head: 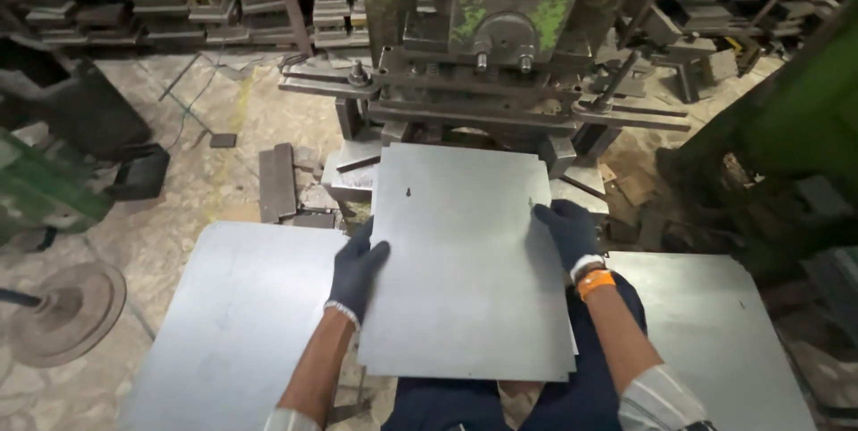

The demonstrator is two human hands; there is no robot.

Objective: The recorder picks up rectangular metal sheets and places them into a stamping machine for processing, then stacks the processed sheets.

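A grey rectangular metal sheet (465, 261) lies flat in front of me, its far edge pushed under a green press machine (500, 29). My left hand (356, 268), in a dark glove, grips the sheet's left edge. Gripping the right edge is my right hand (567, 231), also gloved, with an orange band at the wrist. A small punched hole (408, 192) shows near the sheet's far left corner. Another sheet's edge peeks out beneath it on the right.
A stack of metal sheets (232, 324) rests at my left and another sheet (715, 333) at my right. Shelves of metal dies (206, 2) line the back. A round metal disc (67, 310) lies on the floor at left. A green machine (804, 127) stands right.
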